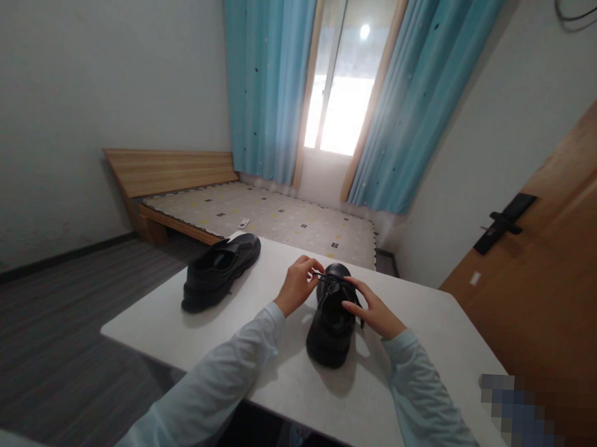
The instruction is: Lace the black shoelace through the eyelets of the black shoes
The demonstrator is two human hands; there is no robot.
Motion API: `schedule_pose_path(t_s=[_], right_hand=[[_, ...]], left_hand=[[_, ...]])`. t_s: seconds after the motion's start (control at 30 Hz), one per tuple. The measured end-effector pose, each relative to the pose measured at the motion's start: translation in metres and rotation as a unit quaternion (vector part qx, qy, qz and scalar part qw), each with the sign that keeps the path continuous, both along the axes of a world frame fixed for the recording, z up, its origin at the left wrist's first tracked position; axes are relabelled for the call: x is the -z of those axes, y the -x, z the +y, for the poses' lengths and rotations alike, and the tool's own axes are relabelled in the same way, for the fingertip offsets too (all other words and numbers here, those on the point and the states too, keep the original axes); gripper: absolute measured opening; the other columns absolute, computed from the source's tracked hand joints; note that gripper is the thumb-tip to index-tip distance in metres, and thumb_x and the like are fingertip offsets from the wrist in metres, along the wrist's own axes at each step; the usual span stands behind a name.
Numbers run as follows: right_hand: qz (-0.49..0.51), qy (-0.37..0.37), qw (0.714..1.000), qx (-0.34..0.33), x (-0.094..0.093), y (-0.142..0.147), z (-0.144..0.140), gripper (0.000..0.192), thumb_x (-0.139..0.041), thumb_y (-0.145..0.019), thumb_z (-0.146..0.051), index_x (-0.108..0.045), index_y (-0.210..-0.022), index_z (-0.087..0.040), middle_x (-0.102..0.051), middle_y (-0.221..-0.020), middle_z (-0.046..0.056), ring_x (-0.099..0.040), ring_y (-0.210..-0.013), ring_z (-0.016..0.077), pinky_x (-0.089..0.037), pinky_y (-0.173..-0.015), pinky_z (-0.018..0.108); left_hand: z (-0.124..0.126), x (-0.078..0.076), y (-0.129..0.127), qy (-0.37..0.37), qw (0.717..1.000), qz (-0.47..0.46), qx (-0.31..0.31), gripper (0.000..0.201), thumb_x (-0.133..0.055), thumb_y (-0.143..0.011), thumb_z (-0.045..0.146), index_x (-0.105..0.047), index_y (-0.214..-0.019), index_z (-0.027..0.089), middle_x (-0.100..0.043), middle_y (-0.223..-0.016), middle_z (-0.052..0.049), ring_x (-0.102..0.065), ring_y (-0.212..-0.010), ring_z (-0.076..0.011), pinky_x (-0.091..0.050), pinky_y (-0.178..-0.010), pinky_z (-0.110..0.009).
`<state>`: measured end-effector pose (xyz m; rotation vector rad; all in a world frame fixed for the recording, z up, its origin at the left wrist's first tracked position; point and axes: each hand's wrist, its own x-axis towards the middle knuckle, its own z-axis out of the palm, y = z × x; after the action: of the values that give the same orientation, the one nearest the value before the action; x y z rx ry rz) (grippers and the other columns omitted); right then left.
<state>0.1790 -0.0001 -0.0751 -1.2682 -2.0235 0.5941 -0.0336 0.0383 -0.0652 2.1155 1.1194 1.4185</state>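
Your left hand [296, 287] pinches a lace [326, 277] on the near black shoe [331, 318], in the middle of the white table [423, 323]. Your right hand [376, 313] presses its laces with loose fingers. No bow shows yet. The other shoe [220, 270] waits at ten o'clock, untouched.

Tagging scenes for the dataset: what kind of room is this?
Most likely a bedroom in a home. A low wooden bed with a patterned mattress stands under a window hung with blue curtains, and a wooden door is at right. The hands work on a black shoe on a white table.
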Motion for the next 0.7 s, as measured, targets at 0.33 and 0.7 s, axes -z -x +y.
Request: schedule_pose_path(t_s=[0.33, 0.7], right_hand=[[-0.002, -0.001, 1.000, -0.001, 0.000, 0.000, 0.000, 0.058, -0.059, -0.076, -0.047, -0.043, -0.127, -0.023, -0.046, -0.133, 0.009, -0.040, -0.125, 0.0255, -0.027, -0.108, 0.045], [0.001, -0.005, 1.000, 0.001, 0.001, 0.000, 0.000, 0.059, -0.058, -0.075, -0.049, -0.044, -0.127, -0.024, -0.047, -0.133, 0.009, -0.041, -0.125, 0.0264, -0.028, -0.107, 0.046]], left_hand=[[0.004, 0.005, 0.002, -0.005, 0.997, 0.066, -0.031, 0.014, -0.050, -0.076, 0.014, -0.064, -0.078, 0.017, -0.061, -0.081, -0.004, -0.055, -0.081, -0.0159, -0.048, -0.073, -0.028], [0.005, -0.004, 0.001, 0.146, 0.977, -0.078, 0.134, 0.020, -0.043, -0.080, 0.022, -0.062, -0.078, 0.016, -0.066, -0.084, -0.003, -0.059, -0.086, -0.0156, -0.043, -0.084, -0.028]])
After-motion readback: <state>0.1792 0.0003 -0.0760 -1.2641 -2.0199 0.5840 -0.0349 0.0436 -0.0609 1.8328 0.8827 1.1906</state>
